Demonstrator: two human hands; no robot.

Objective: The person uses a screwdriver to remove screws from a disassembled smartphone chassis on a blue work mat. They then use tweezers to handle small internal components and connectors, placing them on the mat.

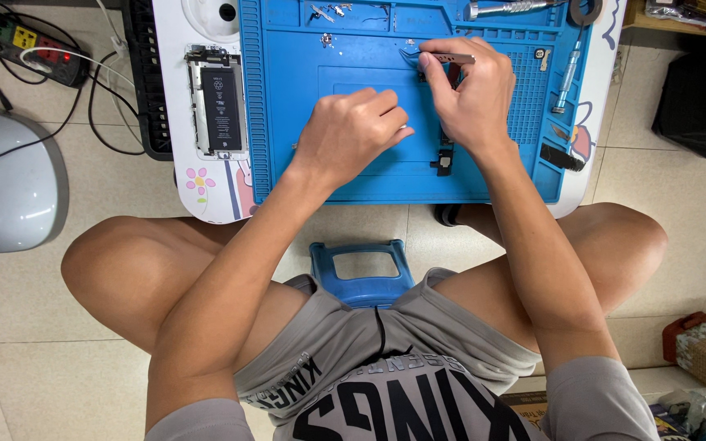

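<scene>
Tweezers (451, 58) sit pinched between the thumb and fingers of the right hand (466, 96), their tips pointing toward the left over the blue mat (353, 49). Just beside that hand, the left hand (351, 131) rests knuckles-up on the mat with its fingers curled together, holding nothing I can see. Well off to the left hand's outer side lies an opened phone (217, 100) on the white surface (175, 82). A small black part (444, 161) lies just below the right hand's wrist.
</scene>
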